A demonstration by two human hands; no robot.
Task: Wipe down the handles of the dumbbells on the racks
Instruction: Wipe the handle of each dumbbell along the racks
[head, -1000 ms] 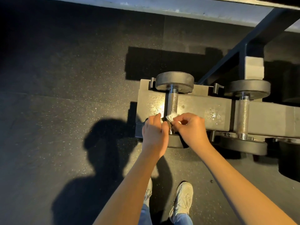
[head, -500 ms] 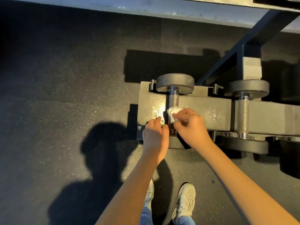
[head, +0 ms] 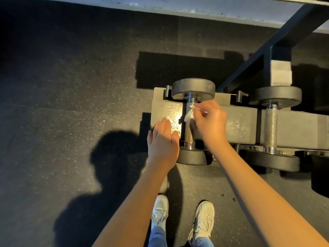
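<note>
Two black dumbbells lie across a grey rack rail (head: 238, 122). The left dumbbell (head: 193, 89) has a knurled steel handle (head: 189, 134). My right hand (head: 211, 122) pinches a small white wipe (head: 189, 114) against the far part of that handle. My left hand (head: 162, 139) rests flat, fingers straight, on the rail's left end beside the handle. The second dumbbell (head: 277, 96) sits to the right, its handle (head: 270, 127) untouched.
A dark rack upright (head: 277, 45) rises at the back right, with a pale ledge (head: 178, 4) along the top. Speckled black rubber floor (head: 71, 104) spreads to the left. My white shoes (head: 203, 220) stand just below the rack. Another black weight (head: 320, 175) sits at the right edge.
My right hand slid the wipe along the handle from its near end toward the far plate. My left hand shifted left off the handle's near end and flattened on the rail.
</note>
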